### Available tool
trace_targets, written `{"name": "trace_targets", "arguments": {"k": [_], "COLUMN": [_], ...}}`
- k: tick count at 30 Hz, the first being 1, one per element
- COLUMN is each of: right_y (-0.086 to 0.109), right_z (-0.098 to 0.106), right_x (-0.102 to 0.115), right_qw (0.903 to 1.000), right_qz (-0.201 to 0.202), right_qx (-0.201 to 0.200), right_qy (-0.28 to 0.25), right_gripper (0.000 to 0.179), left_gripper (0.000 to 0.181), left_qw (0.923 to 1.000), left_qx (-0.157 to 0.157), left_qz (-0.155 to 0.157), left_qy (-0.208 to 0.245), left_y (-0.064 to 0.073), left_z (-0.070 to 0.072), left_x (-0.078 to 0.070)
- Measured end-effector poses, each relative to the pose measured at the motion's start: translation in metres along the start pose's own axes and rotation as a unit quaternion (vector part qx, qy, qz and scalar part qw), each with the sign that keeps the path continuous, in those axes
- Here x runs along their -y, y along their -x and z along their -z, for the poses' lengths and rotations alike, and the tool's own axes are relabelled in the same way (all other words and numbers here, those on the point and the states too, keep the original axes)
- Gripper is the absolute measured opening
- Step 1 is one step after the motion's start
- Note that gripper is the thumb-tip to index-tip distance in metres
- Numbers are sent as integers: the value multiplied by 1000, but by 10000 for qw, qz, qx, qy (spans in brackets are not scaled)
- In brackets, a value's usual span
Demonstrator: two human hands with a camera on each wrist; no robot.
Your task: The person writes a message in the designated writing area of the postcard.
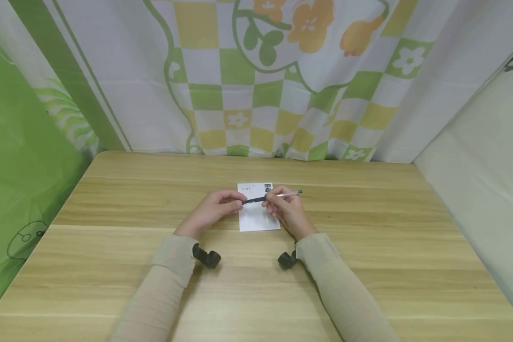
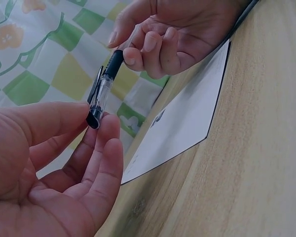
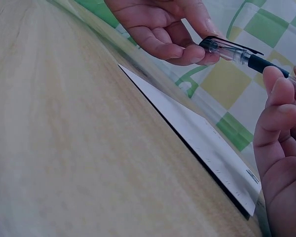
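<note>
A gel pen [image 1: 255,199] with a clear barrel and a black grip is held level between both hands, above a white paper card [image 1: 258,222]. My left hand [image 1: 213,210] pinches the black end of its clear cap [image 2: 102,96] between thumb and fingers. The cap covers the pen's tip, and its black clip shows in both wrist views. Around the barrel, just behind the black grip [image 3: 266,66], the thumb and fingers of my right hand [image 1: 291,213] hold the pen. The card lies flat on the table, with small dark marks at its top left and a dark printed square at its top right.
The wood-grain table [image 1: 111,266] extends on every side of the card. Behind it hangs a checked, flowered curtain [image 1: 235,90]. Green cloth [image 1: 21,166] hangs at the left, and a pale wall [image 1: 483,156] stands at the right. Black camera mounts [image 1: 207,256] sit at both wrists.
</note>
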State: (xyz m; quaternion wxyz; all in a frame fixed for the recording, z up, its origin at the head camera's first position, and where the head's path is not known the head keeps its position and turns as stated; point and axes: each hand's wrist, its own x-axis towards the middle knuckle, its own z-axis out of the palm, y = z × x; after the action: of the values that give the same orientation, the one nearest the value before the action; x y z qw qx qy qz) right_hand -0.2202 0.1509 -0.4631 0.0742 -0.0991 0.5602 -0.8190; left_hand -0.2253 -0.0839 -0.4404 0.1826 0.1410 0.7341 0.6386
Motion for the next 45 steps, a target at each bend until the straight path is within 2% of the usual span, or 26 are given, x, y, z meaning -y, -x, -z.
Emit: {"name": "trace_targets", "arguments": {"k": [5, 9, 16, 26, 30, 37, 45], "right_y": [0, -1, -2, 0, 1, 0, 2], "right_z": [1, 2, 4, 4, 5, 7, 6], "right_x": [-1, -2, -3, 0, 0, 1, 1], "right_qw": [10000, 9998, 9987, 9963, 9959, 9963, 9960], "right_qz": [11, 21, 123, 167, 170, 115, 43], "right_qx": [45, 118, 286, 526, 604, 492, 667], "right_qy": [-60, -141, -407, -654, -657, -698, -600], "right_gripper": [5, 4, 18, 15, 13, 12, 20], "left_gripper": [28, 28, 31, 30, 29, 25, 20], "left_qw": [10000, 9999, 9998, 9995, 9994, 9993, 9985], "left_qx": [-36, -78, -85, -135, -205, -250, -380], "left_qz": [-47, -55, -9, 67, 89, 50, 217], "left_qy": [-49, -54, 205, 277, 278, 284, 314], "left_y": [-1, 0, 0, 3, 4, 3, 5], "left_z": [0, 0, 1, 1, 0, -3, -1], "left_x": [0, 0, 0, -5, -7, -9, -7]}}
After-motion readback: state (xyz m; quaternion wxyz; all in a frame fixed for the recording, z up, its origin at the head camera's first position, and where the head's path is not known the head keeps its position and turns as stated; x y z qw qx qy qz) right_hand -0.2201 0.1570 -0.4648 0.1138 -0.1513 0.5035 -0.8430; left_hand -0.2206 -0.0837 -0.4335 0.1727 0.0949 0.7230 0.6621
